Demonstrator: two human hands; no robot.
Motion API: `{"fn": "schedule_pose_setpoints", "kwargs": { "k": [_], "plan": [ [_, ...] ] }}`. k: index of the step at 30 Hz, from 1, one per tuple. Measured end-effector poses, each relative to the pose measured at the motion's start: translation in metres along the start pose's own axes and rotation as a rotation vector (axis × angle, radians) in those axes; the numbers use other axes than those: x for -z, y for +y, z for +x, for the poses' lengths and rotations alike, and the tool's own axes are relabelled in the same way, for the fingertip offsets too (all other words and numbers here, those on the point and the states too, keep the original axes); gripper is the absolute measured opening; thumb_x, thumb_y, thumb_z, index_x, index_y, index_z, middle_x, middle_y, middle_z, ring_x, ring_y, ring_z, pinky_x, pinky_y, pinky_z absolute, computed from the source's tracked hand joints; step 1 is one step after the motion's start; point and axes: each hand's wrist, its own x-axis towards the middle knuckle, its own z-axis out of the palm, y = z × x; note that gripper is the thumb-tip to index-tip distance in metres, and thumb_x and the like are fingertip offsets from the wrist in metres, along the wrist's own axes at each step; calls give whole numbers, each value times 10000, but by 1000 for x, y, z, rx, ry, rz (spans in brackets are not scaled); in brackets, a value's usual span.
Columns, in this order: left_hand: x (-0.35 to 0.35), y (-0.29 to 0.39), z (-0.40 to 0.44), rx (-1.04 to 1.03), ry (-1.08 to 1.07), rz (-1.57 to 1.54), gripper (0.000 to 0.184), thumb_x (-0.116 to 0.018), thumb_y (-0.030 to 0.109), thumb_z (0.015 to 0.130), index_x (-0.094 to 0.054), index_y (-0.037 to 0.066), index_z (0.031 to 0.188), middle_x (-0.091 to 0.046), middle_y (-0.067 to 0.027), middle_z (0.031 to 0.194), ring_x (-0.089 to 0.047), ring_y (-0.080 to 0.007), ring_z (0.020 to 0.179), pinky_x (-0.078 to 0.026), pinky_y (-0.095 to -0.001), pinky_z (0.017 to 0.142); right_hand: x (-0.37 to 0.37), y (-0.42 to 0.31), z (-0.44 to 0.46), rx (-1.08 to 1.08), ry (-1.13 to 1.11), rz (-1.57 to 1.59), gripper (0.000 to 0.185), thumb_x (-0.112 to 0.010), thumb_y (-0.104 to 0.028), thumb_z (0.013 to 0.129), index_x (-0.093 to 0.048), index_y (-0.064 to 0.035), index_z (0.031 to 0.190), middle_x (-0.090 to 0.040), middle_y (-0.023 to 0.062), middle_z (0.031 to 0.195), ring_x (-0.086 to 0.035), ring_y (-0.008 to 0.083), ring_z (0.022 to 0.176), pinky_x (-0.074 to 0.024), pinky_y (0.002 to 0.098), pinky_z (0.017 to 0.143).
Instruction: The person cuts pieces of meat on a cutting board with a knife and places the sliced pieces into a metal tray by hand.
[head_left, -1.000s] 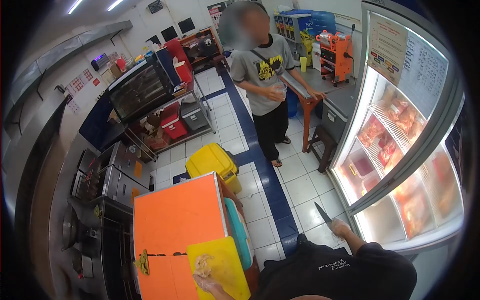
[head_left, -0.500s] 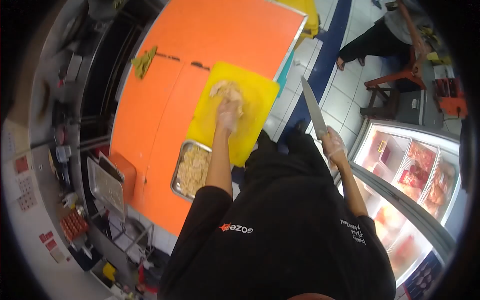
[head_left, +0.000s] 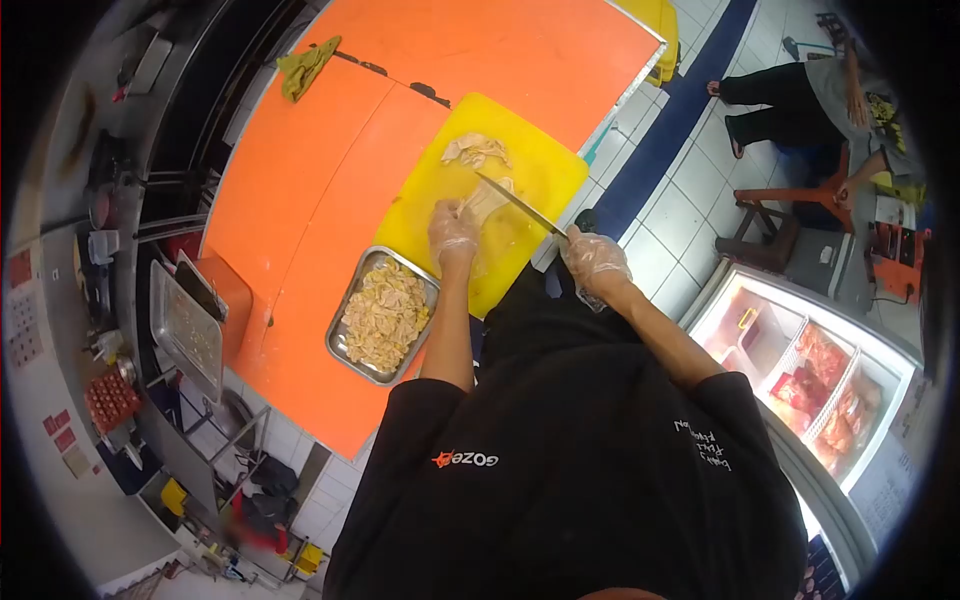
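A yellow cutting board (head_left: 540,160) lies on the orange table (head_left: 300,200). My right hand (head_left: 598,264), in a clear plastic glove, grips a knife (head_left: 525,208) whose blade reaches over the board. Under and beside the blade is a pale piece of meat (head_left: 487,200). My left hand (head_left: 454,232), also gloved, is closed at the near side of that piece, its fingertips on it. Another pale piece (head_left: 476,151) rests farther up the board. Left of my left forearm stands a metal tray (head_left: 345,352) full of cut pale pieces (head_left: 381,318).
A green cloth (head_left: 306,68) lies on the table's far left. A lit display fridge (head_left: 735,300) with packed meat stands at the right. Beyond it are a stool (head_left: 765,230) and a person (head_left: 795,105). An orange container (head_left: 226,300) is left of the table.
The knife has come from the right side to over the board. My view has tilted down, and my left hand has shifted nearer on the board, with two meat pieces now apart.
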Motion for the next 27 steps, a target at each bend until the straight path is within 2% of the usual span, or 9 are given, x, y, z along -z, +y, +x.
{"fn": "schedule_pose_setpoints", "kwargs": {
  "k": [2,4,7,11,13,16,20,22,27],
  "plan": [
    [7,4,-8,-29,46,35,309,-719,182,953,-688,13,1210,-749,-251,1098,-719,-423,1078,-557,-485,959,3,-2,2,11,8,-8,346,-470,-376,1146,-605,-60,1103,-759,235,936,-738,472,939,-574,588,814],
    [15,12,-13,-235,325,140,234,-698,179,961,-722,21,1132,-751,-236,1034,-717,-430,1038,-561,-501,935,7,-13,1,22,19,-11,354,-461,-373,1148,-603,-54,1090,-756,239,933,-739,470,943,-575,591,807],
    [7,13,-8,-309,4,73,175,-692,171,958,-756,31,1041,-755,-241,1040,-713,-442,1036,-561,-521,942,6,-37,-9,60,-94,-50,349,-445,-367,1152,-584,-49,1119,-761,236,935,-749,457,947,-577,595,809],
    [-17,-6,-8,-302,120,-2,157,-693,166,951,-779,44,999,-759,-239,1087,-711,-457,1022,-568,-539,923,-25,-42,21,-60,-227,-113,294,-438,-318,1138,-531,-55,1232,-774,243,977,-762,464,960,-584,602,838],
    [-22,-15,-11,-417,180,-31,138,-722,114,909,-806,38,989,-747,-247,987,-712,-456,945,-569,-506,851,-40,-47,45,-67,-270,-44,284,-462,-298,1119,-538,-59,1252,-772,270,1015,-760,473,986,-581,611,866],
    [-19,-14,-9,-412,130,33,123,-731,118,909,-802,41,974,-754,-242,1005,-720,-440,951,-574,-499,861,-19,-87,85,241,-50,-9,278,-506,-284,1094,-584,-55,1231,-769,288,995,-764,478,957,-599,591,840],
    [-14,-3,-10,-305,98,-48,108,-731,122,910,-796,46,951,-765,-223,1006,-729,-424,947,-579,-484,858,-39,-102,129,236,58,6,279,-516,-309,1099,-602,-72,1219,-770,278,986,-761,475,972,-602,584,844],
    [-17,-2,-7,-287,186,-75,112,-727,138,920,-777,38,917,-759,-210,963,-725,-421,914,-576,-481,833,-33,-83,107,83,-163,-4,261,-528,-228,1075,-578,-86,1289,-768,267,1113,-756,453,1061,-599,575,845],
    [-30,-11,3,-283,217,-146,141,-726,172,933,-779,42,921,-762,-195,946,-726,-413,902,-576,-483,824,-46,-11,29,-30,-367,-165,330,-424,-328,1139,-570,-78,1297,-763,266,1166,-738,455,1116,-577,566,944]
  ]
}}
